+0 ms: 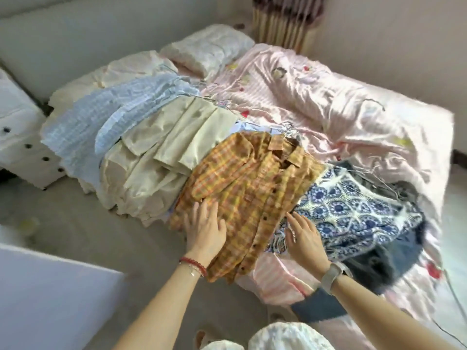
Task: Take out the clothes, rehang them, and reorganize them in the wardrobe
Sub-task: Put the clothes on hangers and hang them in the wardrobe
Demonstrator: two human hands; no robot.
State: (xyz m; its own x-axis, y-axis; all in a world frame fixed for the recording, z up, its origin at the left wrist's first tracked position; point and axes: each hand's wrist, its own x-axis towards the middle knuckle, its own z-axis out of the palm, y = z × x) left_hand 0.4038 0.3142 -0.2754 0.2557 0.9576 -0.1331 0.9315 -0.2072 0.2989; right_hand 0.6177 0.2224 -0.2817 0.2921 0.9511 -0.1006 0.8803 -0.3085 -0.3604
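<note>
The orange plaid shirt [252, 193] lies on the near edge of the bed [366, 117], over a row of clothes whose lower layers are hidden. The left hand [205, 229] rests flat on its hem, fingers spread. The right hand [304, 238], fingers straight, touches the blue patterned garment [358, 210] just right. Wire hangers [288, 130] are blurred; no writing is readable.

Clothes pile [177, 152] crowds the bed's near edge; pink bedspread [341, 109] beyond lies open.
</note>
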